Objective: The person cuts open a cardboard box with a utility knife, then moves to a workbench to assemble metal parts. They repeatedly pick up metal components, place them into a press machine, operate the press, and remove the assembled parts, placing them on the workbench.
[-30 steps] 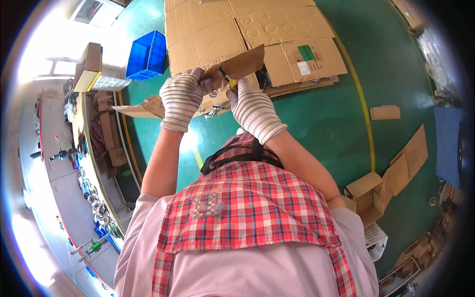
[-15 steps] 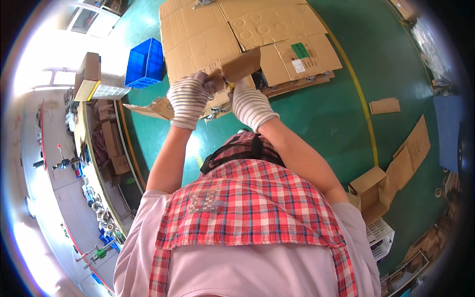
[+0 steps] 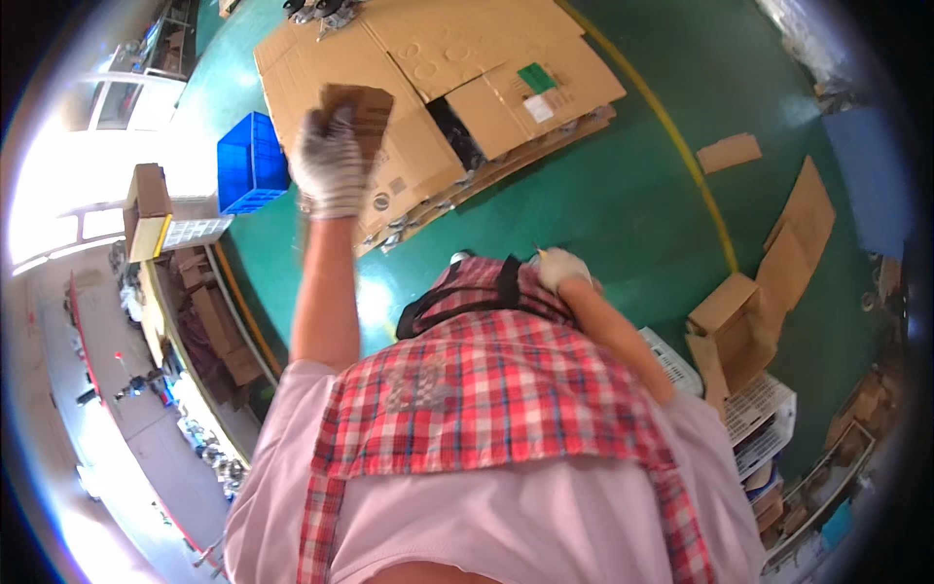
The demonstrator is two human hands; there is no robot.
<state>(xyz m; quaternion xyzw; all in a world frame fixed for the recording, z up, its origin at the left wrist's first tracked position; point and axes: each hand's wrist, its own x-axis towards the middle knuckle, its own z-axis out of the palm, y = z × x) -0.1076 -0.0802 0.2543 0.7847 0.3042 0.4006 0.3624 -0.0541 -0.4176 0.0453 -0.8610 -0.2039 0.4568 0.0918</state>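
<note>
My left hand [image 3: 331,175], in a striped knit glove, is raised on the left and closed round a piece of brown cardboard [image 3: 374,119]. Behind it lies a low stack covered with flattened cardboard sheets [image 3: 418,146], with grey parts showing along its near edge. My right hand [image 3: 562,269], gloved as well, is low by the front of my red checked apron [image 3: 506,389]. Its fingers are curled in, and a small yellowish tip pokes out at them; what it belongs to is too small to make out.
A blue plastic crate [image 3: 251,165] stands left of the stack. On the right are an open cardboard box [image 3: 730,316], flattened cardboard [image 3: 793,263], white plastic crates [image 3: 759,409] and a cardboard scrap [image 3: 730,153] on the green floor. A long workbench [image 3: 146,448] runs along the left.
Both hands were together at the cardboard. My left hand has moved up and left with the piece in it; my right hand has drawn back down to my apron.
</note>
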